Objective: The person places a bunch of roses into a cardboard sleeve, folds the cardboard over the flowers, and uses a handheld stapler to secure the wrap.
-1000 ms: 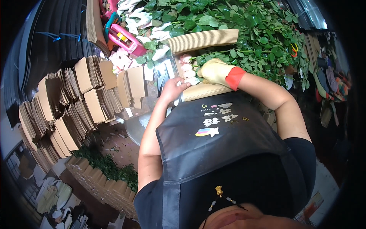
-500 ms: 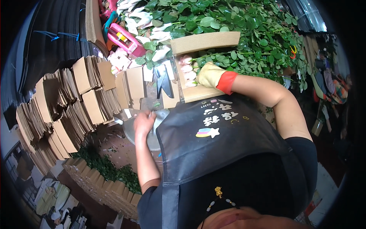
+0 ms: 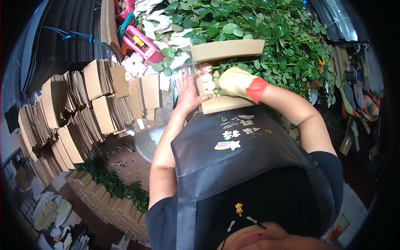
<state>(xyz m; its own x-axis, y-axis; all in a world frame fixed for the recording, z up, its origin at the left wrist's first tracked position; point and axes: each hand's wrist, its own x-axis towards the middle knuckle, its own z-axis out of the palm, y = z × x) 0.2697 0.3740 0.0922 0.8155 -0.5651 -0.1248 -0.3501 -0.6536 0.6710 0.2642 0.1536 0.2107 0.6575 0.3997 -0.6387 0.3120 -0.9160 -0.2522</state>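
A short row of pale pink roses (image 3: 207, 78) lies on a sheet of corrugated cardboard (image 3: 227, 103), heads to the left and stems to the right. My right hand (image 3: 239, 84), in a cream work glove with a red cuff, curls over the stems just behind the heads; its fingertips are hidden. My bare left hand (image 3: 188, 92) is at the cardboard's left edge with fingers stretched out and the thumb pointing at the lowest rose. Beyond the roses stands the cardboard's curved, ribbed far flap (image 3: 227, 50). The left hand covers where the scissors lay.
Leafy green stems (image 3: 266, 25) are heaped across the back. A pink tape dispenser (image 3: 143, 45) and white-wrapped bundles (image 3: 160, 23) sit at the back left. Stacks of cut cardboard (image 3: 68, 114) fill the left side. A round metal plate (image 3: 146, 141) is near my left forearm.
My left hand has moved up and right, from above the round metal plate to the cardboard's left edge, its fingers now spread. The gloved right hand stays over the stems, shifted slightly.
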